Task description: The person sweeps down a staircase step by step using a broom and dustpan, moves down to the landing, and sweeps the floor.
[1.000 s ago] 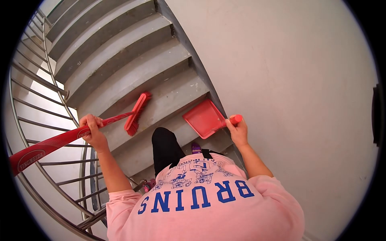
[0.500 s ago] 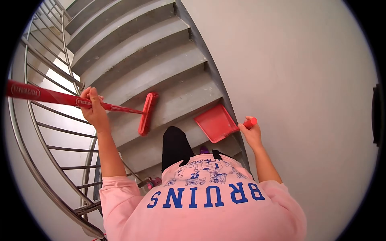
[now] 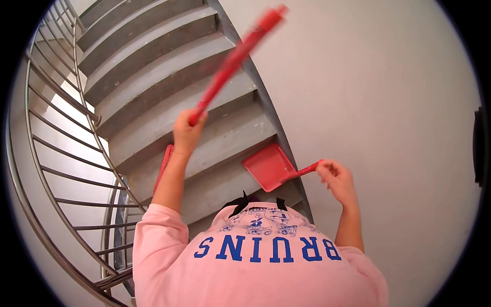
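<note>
My left hand [image 3: 188,134] is closed around the long red handle [image 3: 225,71] of a broom. The handle slants up and right from my fist, its far end blurred by motion. Partly hidden behind my left forearm is the red broom head [image 3: 164,166], low over the steps at left. A red dustpan [image 3: 269,166] lies tilted on a step beside the wall, its short handle pointing right. My right hand [image 3: 338,181] is at the tip of that handle, fingers loosely bent and apart, apparently not wrapped around it.
Grey curved stairs [image 3: 169,66] rise ahead of me. A metal railing [image 3: 76,176] runs along the left side. On the right stands a plain wall [image 3: 378,102] with a dark skirting strip [image 3: 266,87] along the steps.
The broom handle has swung from pointing left to pointing up and right, while its head moved left. My right hand has slid off the dustpan handle toward the right.
</note>
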A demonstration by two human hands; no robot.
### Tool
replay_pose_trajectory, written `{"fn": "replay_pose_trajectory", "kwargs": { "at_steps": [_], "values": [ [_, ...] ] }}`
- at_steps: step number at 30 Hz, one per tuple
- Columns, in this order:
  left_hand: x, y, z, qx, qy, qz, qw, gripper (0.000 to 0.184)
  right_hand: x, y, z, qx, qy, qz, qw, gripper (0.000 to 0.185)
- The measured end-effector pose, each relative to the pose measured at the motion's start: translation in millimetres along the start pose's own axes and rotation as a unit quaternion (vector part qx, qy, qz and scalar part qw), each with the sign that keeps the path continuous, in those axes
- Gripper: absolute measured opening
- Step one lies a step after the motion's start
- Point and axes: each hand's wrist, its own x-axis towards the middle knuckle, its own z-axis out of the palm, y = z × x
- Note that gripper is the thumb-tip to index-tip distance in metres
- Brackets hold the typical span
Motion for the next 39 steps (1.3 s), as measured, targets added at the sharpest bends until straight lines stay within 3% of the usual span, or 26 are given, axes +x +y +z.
{"fn": "replay_pose_trajectory", "kwargs": {
  "at_steps": [2,4,7,8,11,12,16,20,39],
  "values": [
    [-14.1,6.5,13.3,-0.025,-0.044,0.019,0.999,0.018,3.0,-27.0,13.3,0.124,0.04,-0.172,0.976,0.049],
    [-34.4,19.9,21.5,-0.062,-0.086,0.043,0.993,0.021,-0.1,-74.5,36.4,0.161,0.083,-0.336,0.924,0.065],
    [-72.0,31.6,16.1,-0.057,-0.187,0.065,0.978,0.028,-0.3,-109.8,59.6,0.238,0.018,-0.424,0.874,0.078],
    [-79.1,33.3,9.8,-0.07,-0.208,0.051,0.974,0.029,-3.2,-123.7,75.1,0.247,0.032,-0.451,0.857,0.058],
    [-91.1,28.1,-12.0,-0.094,-0.242,0.012,0.966,0.031,-8.9,-118.0,81.9,0.307,-0.035,-0.401,0.863,0.03],
    [-96.2,15.2,-17.5,-0.09,-0.232,-0.001,0.969,0.03,-18.2,-129.6,95.1,0.327,0.051,-0.383,0.862,0.013],
    [-130.2,-57.8,-31.9,-0.017,-0.259,-0.007,0.966,0.026,-31.3,-123.4,102.4,0.304,0.086,-0.393,0.864,0.017],
    [-140.4,-66.5,-27.8,-0.068,-0.313,-0.019,0.947,0.021,-53.5,-112.1,105.9,0.285,0.13,-0.377,0.872,0.018],
    [-131.9,35.1,84.9,-0.23,-0.389,0.107,0.886,0.023,-156.3,-103.3,26.7,0.189,0.351,-0.366,0.841,0.017]
  ]
}}
